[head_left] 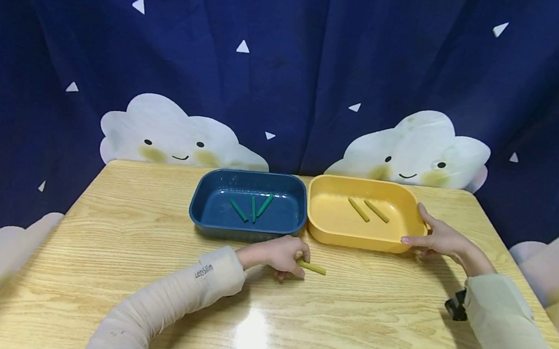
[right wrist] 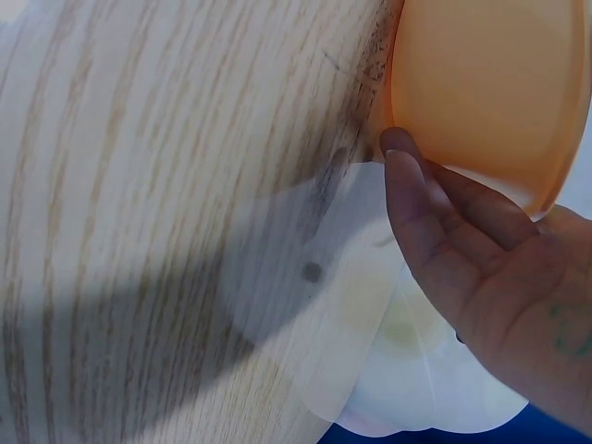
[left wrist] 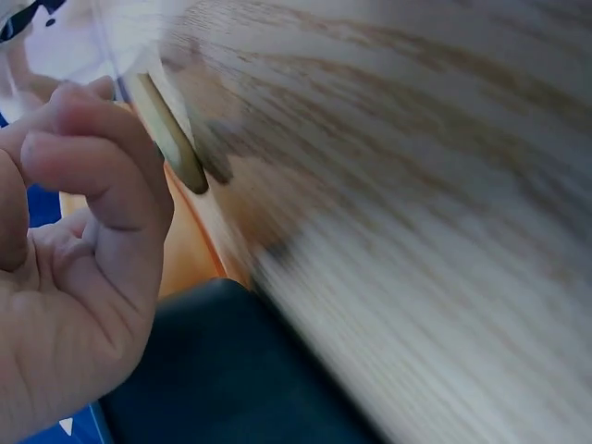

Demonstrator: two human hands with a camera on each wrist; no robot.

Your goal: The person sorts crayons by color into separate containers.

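My left hand (head_left: 282,255) pinches one end of a yellow-green stick (head_left: 311,267) that lies on the wooden table, just in front of the blue tray (head_left: 202,199). In the left wrist view the stick (left wrist: 169,134) shows between my curled fingertips (left wrist: 88,153). Three green sticks (head_left: 253,207) lie in the blue tray. Two yellow-green sticks (head_left: 367,210) lie in the yellow tray (head_left: 320,227). My right hand (head_left: 435,237) rests with straight fingers against the yellow tray's right rim (right wrist: 481,102); its fingers (right wrist: 435,231) touch the tray's side.
The two trays stand side by side at the back middle of the table (head_left: 344,324). A dark blue curtain with white clouds (head_left: 173,137) hangs behind and around the table. A small black device (head_left: 455,307) sits on my right wrist.
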